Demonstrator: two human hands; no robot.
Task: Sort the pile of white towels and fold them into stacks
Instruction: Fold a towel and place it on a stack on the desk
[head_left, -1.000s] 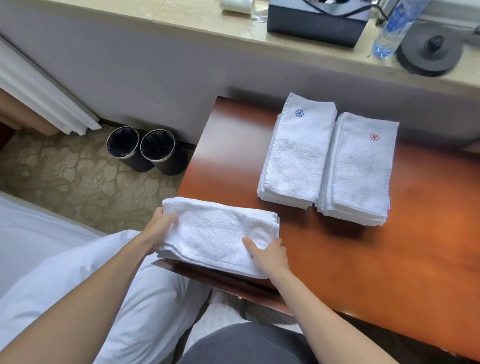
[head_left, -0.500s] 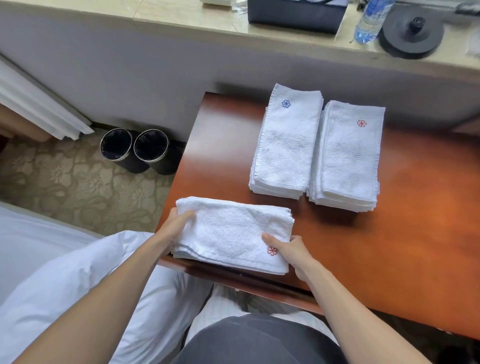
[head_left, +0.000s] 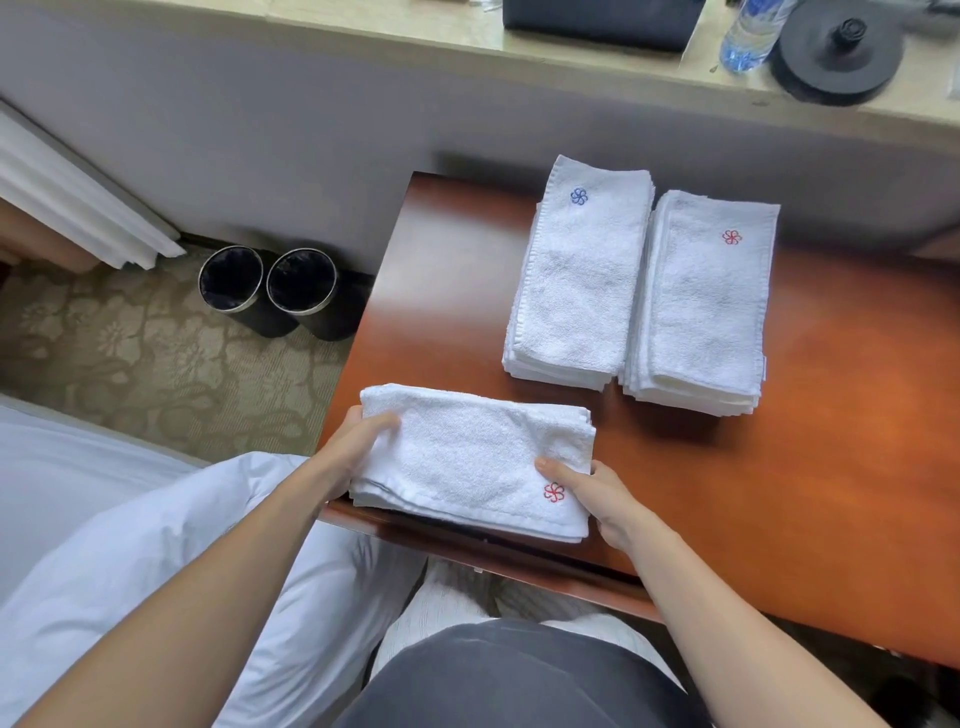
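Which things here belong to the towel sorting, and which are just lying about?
Job: folded towel, gripped by left hand and right hand; blue-flower stack; red-flower stack; wooden table.
Lying about: black bins; water bottle; black box; black round disc; white bedding.

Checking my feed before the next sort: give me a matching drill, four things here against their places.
1 blue-flower stack
2 red-flower stack
3 held towel
4 black bins

a on the carpet
b near edge of the table, gripped by left hand and right hand
c far side, left of the pair
d far side, right of the pair

Pairs: 1-c, 2-d, 3-b, 4-a
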